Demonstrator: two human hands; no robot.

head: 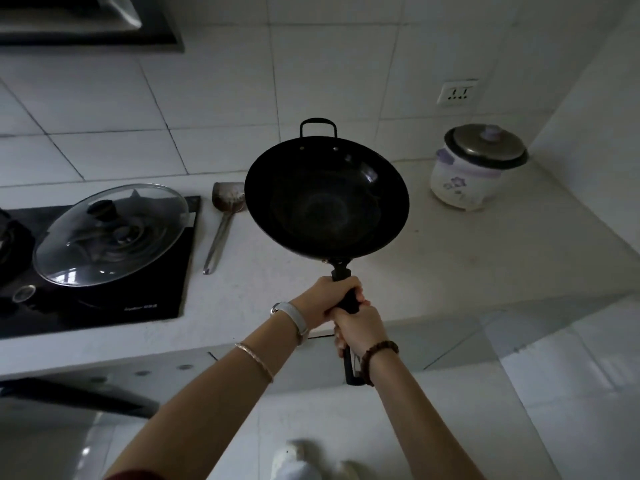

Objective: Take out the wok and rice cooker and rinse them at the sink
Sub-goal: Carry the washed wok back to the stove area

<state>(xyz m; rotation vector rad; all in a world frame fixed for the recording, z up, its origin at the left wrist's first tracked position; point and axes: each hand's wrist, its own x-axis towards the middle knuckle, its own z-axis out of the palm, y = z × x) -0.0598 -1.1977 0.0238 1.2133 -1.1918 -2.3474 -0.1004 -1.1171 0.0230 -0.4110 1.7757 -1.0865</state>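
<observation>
Black wok (pixel 327 202), round, deep, dull sheen on the inner wall, inside looks bare. Small loop handle (pixel 318 120) riveted on the far rim, long black handle (pixel 341 271) on the near side. Wok is held up over the white desk (pixel 450 258), tipped so the inside faces the camera, between the stove (pixel 156 278) and the rice cooker (pixel 474 174).

Rice cooker: white body, purple flower print, metal lid (pixel 485 143) on with a pale knob. Stands on the desk in the far right corner by the tiled wall, well apart from the wok.

Left grip (pixel 323 299) is clamped round the long handle close to the pan, fingers wrapped. Right grip (pixel 362 329) is clamped round the same handle just behind it, the two touching. Watch (pixel 294 315) and thin bangle (pixel 254 362) on the left arm, beaded bracelet (pixel 375 358) on the right wrist.

Middle of the handle is hidden under both grips; its end pokes out below the right wrist. Wok rim covers one edge of the metal spatula (pixel 221 237) lying on the desk beside the stove. Glass lid (pixel 110 233) sits on the stove, burner under it hard to make out. Stove's left side is cut off by the frame. Range hood (pixel 86 26) cut off top left. Wall socket (pixel 457 92) above the cooker. White shoe (pixel 294 459) at the bottom edge, partly cut off. Scene is dim, wok underside not visible.
</observation>
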